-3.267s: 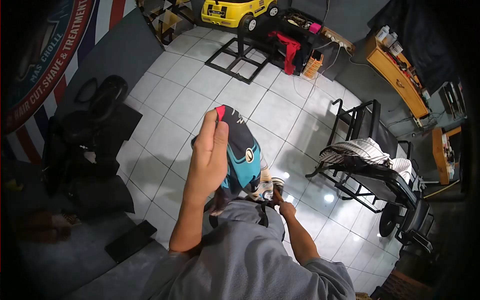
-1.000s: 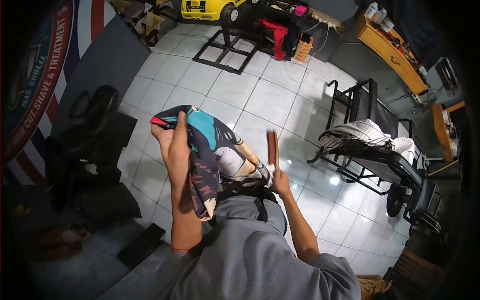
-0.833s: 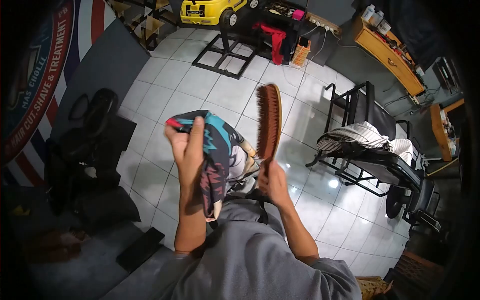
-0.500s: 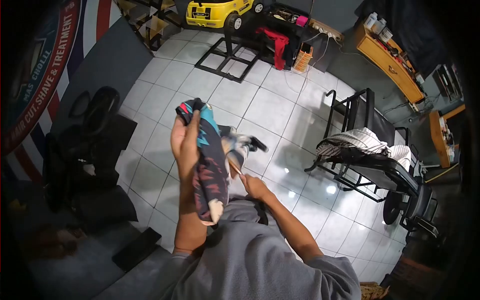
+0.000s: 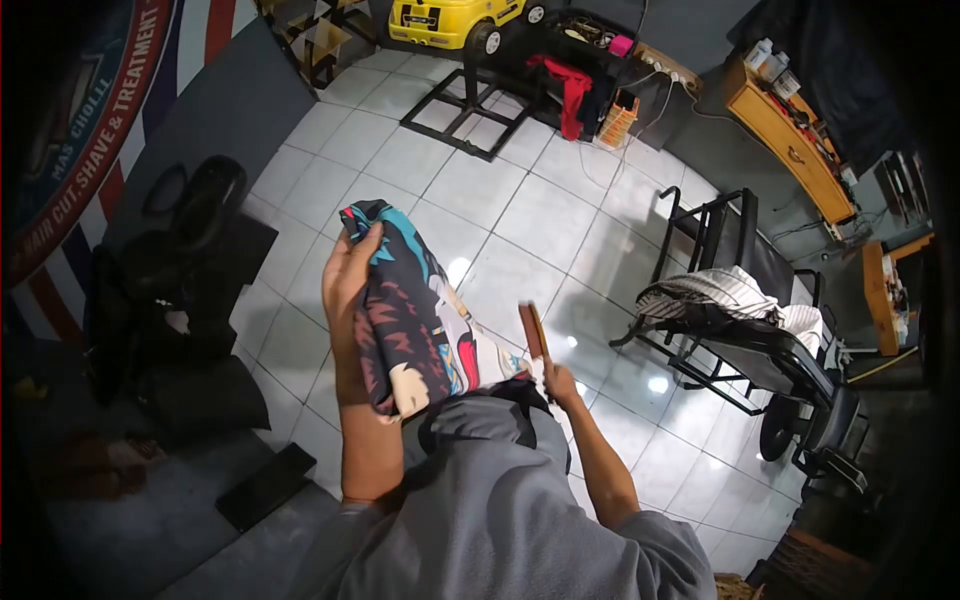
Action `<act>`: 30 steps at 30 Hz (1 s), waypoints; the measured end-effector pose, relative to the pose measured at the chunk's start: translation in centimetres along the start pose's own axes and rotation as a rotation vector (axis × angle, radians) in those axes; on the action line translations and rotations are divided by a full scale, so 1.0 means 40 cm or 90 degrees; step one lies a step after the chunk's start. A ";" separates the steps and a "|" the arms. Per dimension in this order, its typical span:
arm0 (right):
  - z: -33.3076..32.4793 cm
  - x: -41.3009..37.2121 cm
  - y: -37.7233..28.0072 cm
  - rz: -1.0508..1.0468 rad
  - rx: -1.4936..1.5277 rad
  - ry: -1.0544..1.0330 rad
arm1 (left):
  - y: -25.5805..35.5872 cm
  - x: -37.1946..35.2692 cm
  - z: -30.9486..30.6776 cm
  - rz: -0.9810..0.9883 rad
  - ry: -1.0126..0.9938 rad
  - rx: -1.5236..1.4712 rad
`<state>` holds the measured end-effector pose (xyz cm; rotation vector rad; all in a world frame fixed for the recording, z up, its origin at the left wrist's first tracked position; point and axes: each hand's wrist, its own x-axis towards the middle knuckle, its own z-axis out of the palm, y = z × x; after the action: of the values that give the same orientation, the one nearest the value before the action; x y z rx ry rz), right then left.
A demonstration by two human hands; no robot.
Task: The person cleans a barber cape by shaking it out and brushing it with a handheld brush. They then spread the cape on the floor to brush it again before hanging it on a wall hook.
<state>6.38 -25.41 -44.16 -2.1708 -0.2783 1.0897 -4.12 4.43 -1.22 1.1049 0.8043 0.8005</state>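
Observation:
My left hand [image 5: 345, 275] grips the upper end of a folded printed cloth [image 5: 405, 310], thumb on its front and fingers behind. The cloth is dark with turquoise, brown, red and white figures, and hangs down before my grey shirt [image 5: 490, 480]. Its lower part stretches rightward, and a white edge reaches my right hand [image 5: 562, 385]. That hand is closed around a brush with a brown wooden back [image 5: 532, 328], which points up and away from me.
On the right stands a black-framed chair [image 5: 735, 290] with a striped cloth [image 5: 715, 295] over it. A black metal frame [image 5: 470, 112] stands on the tiled floor ahead, near a yellow toy car [image 5: 440, 25]. Wooden shelves [image 5: 790, 145] line the right wall. Dark seats [image 5: 195, 390] are at left.
The cloth has opened wider, showing more of its print. My right hand has moved right and slightly down, the brush now upright beside the cloth. My left hand shifted slightly left.

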 end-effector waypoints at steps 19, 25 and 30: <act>0.120 -0.014 -0.250 -0.412 -0.430 -0.196 | -0.062 -0.036 0.095 0.065 0.018 -0.242; 0.021 -0.039 -0.062 0.037 -0.526 -0.171 | -0.103 0.025 0.023 0.238 -0.016 0.113; 0.054 -0.004 0.087 0.008 -0.406 -0.017 | -0.043 0.000 0.044 0.033 0.032 -0.111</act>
<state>4.25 -27.04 -47.27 -2.7103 -0.7035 1.1425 -2.34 3.24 -2.44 0.9569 0.7355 0.9269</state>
